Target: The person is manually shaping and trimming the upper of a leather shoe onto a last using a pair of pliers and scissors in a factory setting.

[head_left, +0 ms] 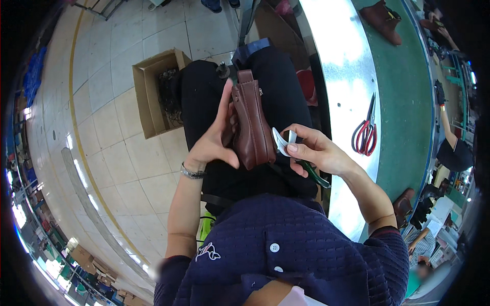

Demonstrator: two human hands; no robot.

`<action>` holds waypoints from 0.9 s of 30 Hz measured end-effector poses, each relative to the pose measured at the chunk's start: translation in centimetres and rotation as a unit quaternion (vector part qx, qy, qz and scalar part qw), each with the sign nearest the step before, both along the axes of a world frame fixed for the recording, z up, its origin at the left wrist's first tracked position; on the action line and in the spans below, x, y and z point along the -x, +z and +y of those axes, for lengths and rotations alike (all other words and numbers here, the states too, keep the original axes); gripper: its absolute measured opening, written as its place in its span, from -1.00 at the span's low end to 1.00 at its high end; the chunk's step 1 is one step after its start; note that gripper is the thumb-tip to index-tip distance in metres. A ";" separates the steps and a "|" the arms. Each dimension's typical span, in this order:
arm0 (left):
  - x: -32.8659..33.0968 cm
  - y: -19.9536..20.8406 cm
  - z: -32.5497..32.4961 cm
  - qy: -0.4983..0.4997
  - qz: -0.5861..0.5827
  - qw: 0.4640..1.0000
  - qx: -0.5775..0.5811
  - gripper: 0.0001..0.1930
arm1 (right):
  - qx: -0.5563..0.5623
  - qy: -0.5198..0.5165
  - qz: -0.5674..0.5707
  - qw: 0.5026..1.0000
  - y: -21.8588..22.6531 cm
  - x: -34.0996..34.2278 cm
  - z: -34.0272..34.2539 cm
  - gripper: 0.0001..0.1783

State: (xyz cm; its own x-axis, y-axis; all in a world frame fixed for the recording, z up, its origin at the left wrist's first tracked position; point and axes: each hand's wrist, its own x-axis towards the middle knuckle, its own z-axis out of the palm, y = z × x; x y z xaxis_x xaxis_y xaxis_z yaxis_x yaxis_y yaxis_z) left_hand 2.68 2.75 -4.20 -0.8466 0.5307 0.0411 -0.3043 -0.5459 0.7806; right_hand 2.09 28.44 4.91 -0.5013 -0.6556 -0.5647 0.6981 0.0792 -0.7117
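A brown leather boot point(250, 122) stands between my thighs, with a pull loop at its top and a small zip pull on its right side. My left hand point(217, 135) is against the boot's left side, thumb and index finger spread wide; the other fingers are partly hidden beside the leather. At the boot's lower right, my right hand point(316, 150) is closed around a green-handled tool point(316, 176), whose working end I cannot make out. A white curved strip point(279, 142) shows at my right thumb and index finger, close to the leather.
Red-handled scissors point(365, 136) lie on the metal ledge point(339, 61) at my right. Beyond it runs a green conveyor belt point(403, 102) carrying another brown boot point(383, 21). An open cardboard box point(148, 97) with dark stuff inside stands on the tiled floor at my left.
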 end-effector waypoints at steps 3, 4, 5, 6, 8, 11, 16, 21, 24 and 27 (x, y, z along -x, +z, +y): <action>0.5 1.5 1.2 0.049 -0.098 0.993 0.051 0.03 | -0.014 0.033 0.029 0.999 0.1 0.0 -0.2 -0.67; 0.6 2.0 1.9 0.087 -0.107 0.987 0.080 -0.24 | -0.032 0.046 0.043 0.997 0.2 0.0 -0.3 -0.66; 0.7 2.5 2.6 0.124 -0.116 0.980 0.108 -0.46 | -0.032 0.047 0.045 0.997 0.3 0.1 -0.5 -0.66; 0.6 3.0 3.2 0.126 -0.115 0.979 0.109 -0.46 | -0.034 0.047 0.061 0.996 0.4 0.1 -0.7 -0.65; 0.2 3.6 4.2 0.193 -0.139 0.963 0.128 -0.56 | -0.037 0.047 0.078 0.995 1.0 0.4 -0.8 -0.64; -0.3 3.8 4.8 0.210 -0.132 0.959 0.139 -0.55 | -0.095 0.120 0.068 0.986 2.3 0.7 -0.6 -0.58; -1.1 3.5 5.5 0.227 -0.108 0.954 0.162 -0.55 | -0.203 0.221 0.258 0.918 3.8 0.9 -0.3 -0.53; -0.8 2.8 5.6 0.245 -0.105 0.949 0.167 -0.58 | -0.274 0.205 0.333 0.878 3.6 -0.4 -1.1 -0.55; -0.7 2.8 5.7 0.259 -0.113 0.946 0.161 -0.60 | -0.238 0.125 0.261 0.927 2.5 -2.3 -1.6 -0.56; -0.3 2.7 5.6 0.266 -0.118 0.944 0.153 -0.61 | -0.305 0.065 0.398 0.863 1.6 -3.5 -2.2 -0.56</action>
State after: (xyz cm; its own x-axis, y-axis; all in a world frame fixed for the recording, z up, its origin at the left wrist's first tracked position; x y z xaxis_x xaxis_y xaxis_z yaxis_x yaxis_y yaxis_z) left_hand 2.99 8.35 -1.49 -0.9629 -0.0154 -0.2695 -0.2370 -0.4297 0.8713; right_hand 5.58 26.23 6.54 -0.8344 -0.4379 -0.3347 -0.0357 0.6490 -0.7600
